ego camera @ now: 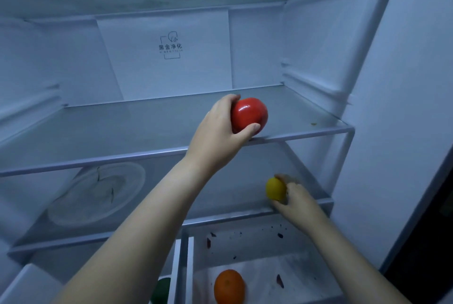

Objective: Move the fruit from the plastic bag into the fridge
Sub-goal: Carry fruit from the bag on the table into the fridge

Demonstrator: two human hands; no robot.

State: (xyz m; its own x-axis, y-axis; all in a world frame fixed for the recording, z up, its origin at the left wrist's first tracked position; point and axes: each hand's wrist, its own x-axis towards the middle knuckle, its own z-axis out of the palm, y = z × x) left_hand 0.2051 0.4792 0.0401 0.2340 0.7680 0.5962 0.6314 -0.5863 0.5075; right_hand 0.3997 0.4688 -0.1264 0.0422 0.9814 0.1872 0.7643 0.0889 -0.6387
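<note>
- Fingers (250,129) of the left hand (218,132) are curled round a red fruit (250,113), thumb beneath and fingertips over the top. Those of the right hand (299,199) pinch a smaller yellow fruit (275,188).
- Around both hands stands the open fridge (306,46); the plastic bag is not in view.
- Directly under the left fingers runs the front edge of the middle glass shelf (122,129), with bare glass stretching behind them and to their left.
- Just under the right fingers lies the front lip of the lower shelf (220,195); a pale plate (98,193) sits on it, well to their left.
- Below the right hand, a drawer (269,267) holds an orange (229,286); a green fruit (161,290) shows in the neighbouring drawer, further left.
- Both held fruits look close to being set down, though whether either touches glass yet cannot be told. Each is probably best carried a little deeper than the edge and lowered until it rests. The fingers can then loosen slowly, since round fruit let go at the rim may roll forward and off.
</note>
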